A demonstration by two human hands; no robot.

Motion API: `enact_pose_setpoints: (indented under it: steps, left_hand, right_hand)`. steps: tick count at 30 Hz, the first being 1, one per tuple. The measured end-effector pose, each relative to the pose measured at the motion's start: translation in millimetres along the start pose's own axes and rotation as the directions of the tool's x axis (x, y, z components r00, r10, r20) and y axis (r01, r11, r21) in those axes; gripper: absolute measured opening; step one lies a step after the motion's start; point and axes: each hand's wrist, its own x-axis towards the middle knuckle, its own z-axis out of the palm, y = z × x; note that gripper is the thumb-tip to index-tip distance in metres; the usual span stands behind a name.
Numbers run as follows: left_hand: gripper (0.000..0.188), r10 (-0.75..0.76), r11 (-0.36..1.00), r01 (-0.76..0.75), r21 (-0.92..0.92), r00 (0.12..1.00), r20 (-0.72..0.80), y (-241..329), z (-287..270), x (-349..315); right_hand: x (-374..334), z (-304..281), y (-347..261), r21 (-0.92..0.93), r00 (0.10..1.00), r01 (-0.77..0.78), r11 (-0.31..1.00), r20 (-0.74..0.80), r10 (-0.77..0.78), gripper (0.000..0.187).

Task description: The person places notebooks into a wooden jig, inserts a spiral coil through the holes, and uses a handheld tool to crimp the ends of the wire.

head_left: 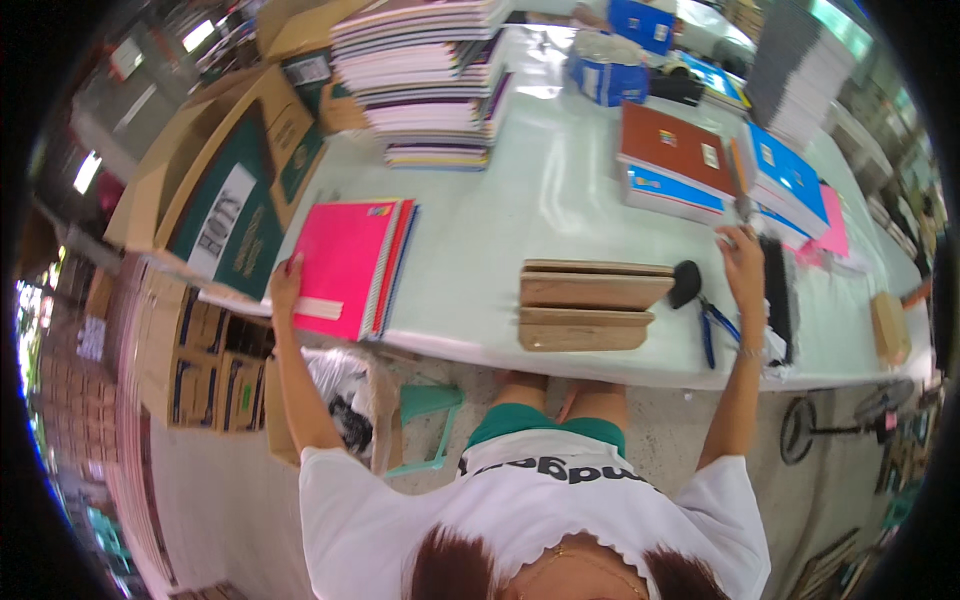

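My left hand [286, 284] is at the left edge of a stack of spiral notebooks, its fingers closed on the edge of the top pink notebook [345, 262]. Red and blue covers show under the pink one at its right side. My right hand [742, 264] is over the right part of the table, fingers drawn together at a narrow tool [742, 205] with an orange and metallic look; its kind is unclear. Between my hands stands a wooden slotted holder [590, 308]. Beside it lie a black round-headed object [685, 284] and blue-handled pliers [710, 335].
A tall notebook stack [430, 90] stands at the far left, by an open carton [225, 190]. Brown and blue books [675, 155] and more blue books [785, 180] lie at the right. A grey stack [800, 75] rises behind. Below the table are boxes [205, 385] and a green stool [430, 405].
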Motion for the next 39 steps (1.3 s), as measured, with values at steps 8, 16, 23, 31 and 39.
enact_pose_setpoints:
  steps: [8, 16, 23, 31, 39]
  left_hand:
    - [0.048, 0.072, 0.995, -0.074, -0.063, 0.997, -0.028, 38.0, 19.4, -3.2]
    - [0.047, 0.260, 0.941, -0.217, 0.259, 0.955, -0.143, 146.1, 18.4, -43.9]
    - [0.066, 0.662, 0.688, -0.412, -0.597, 0.694, 0.284, 306.5, 42.5, -177.8]
    - [0.056, 0.475, 0.698, -0.131, -0.704, 0.820, 0.318, 337.4, 85.1, -196.0]
    - [0.046, 0.544, 0.660, -0.375, -0.651, 0.836, 0.070, 364.9, 76.8, -181.9]
  right_hand:
    - [56.0, 29.8, 18.4, 0.007, 0.991, 0.130, 0.991, -0.027, -0.130, 0.021]
    - [127.1, 99.1, 38.7, -0.126, 0.981, 0.194, 0.973, 0.044, -0.190, 0.037]
    - [127.9, 92.8, 45.3, -0.330, 0.944, 0.315, 0.890, 0.205, -0.259, 0.028]
    - [120.0, 95.9, 40.2, -0.469, 0.905, 0.423, 0.775, 0.171, -0.390, 0.022]
    - [114.0, 69.1, 23.6, -0.375, 0.987, 0.151, 0.914, 0.003, -0.162, 0.039]
